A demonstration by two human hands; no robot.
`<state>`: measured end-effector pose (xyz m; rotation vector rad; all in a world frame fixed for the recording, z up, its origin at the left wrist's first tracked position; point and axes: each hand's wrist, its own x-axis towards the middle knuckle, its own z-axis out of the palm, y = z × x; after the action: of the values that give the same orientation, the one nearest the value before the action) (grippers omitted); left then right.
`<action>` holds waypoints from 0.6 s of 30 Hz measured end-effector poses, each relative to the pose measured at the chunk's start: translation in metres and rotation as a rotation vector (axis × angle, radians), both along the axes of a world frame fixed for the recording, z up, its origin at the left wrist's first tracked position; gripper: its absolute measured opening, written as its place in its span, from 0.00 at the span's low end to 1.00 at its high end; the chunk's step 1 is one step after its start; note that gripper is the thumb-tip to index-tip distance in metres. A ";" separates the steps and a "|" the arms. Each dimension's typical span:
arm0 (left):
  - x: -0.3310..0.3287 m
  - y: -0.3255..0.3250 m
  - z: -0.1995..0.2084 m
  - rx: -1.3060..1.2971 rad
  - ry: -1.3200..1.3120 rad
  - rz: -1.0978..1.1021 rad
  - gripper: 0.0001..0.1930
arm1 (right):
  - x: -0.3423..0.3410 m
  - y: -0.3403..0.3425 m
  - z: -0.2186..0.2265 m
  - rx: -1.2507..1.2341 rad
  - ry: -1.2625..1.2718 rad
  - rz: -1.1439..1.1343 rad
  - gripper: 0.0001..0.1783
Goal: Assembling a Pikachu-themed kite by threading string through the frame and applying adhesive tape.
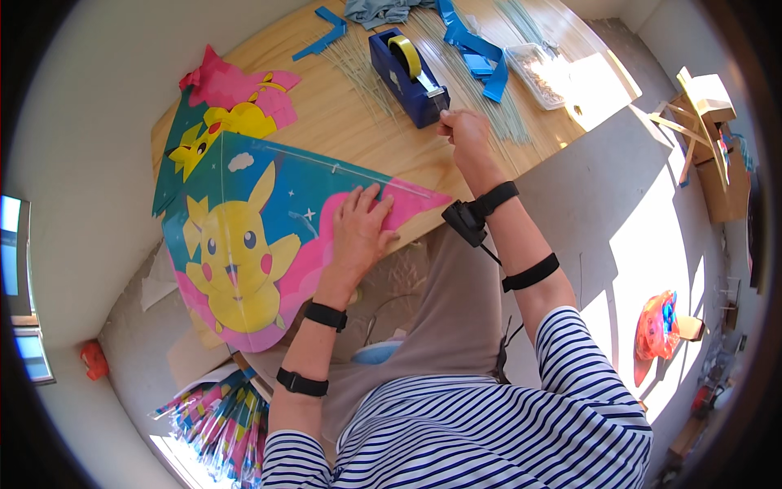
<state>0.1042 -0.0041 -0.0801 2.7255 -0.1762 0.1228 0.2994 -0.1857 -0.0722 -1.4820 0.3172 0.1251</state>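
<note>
A printed kite sheet (220, 301) in teal and pink, with a yellow long-eared cartoon figure, lies over the table's near left edge. Across its right part my left hand (358, 224) rests flat, fingers spread. A thin pale rod (346, 169) runs along the sheet's upper edge. Farther back stands a dark blue tape dispenser (399, 81) with a yellowish tape roll (405, 55). At its cutter end my right hand (466, 134) has fingers and thumb pinched together on the tape's end. The strip between the fingers is too small to see clearly.
Another printed kite (236, 122) lies at the left of the wooden table (326, 122). Thin sticks (481, 90), blue strips (476, 53) and a clear plastic tray (538, 73) lie at the back. A bundle of colourful printed sheets (216, 424) stands at lower left.
</note>
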 end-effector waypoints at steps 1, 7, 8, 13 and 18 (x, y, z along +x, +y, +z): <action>0.000 0.000 0.001 0.001 0.002 0.001 0.33 | 0.002 0.001 -0.002 -0.109 -0.021 -0.025 0.07; 0.003 -0.006 0.003 0.003 0.018 0.009 0.33 | 0.026 -0.015 -0.038 -0.649 -0.026 -0.061 0.08; 0.002 -0.004 0.003 0.012 0.025 0.024 0.33 | 0.015 -0.017 -0.045 -0.668 -0.014 -0.058 0.09; -0.001 -0.002 0.002 -0.064 -0.028 0.014 0.33 | -0.007 -0.004 0.000 -0.549 -0.348 0.332 0.07; -0.011 0.003 0.013 -0.087 -0.101 -0.012 0.33 | -0.004 0.063 0.040 -0.532 -0.521 0.977 0.04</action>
<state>0.0933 -0.0012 -0.0667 2.6330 -0.2109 0.2587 0.2953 -0.1229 -0.0322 -2.0167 -0.8808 0.4442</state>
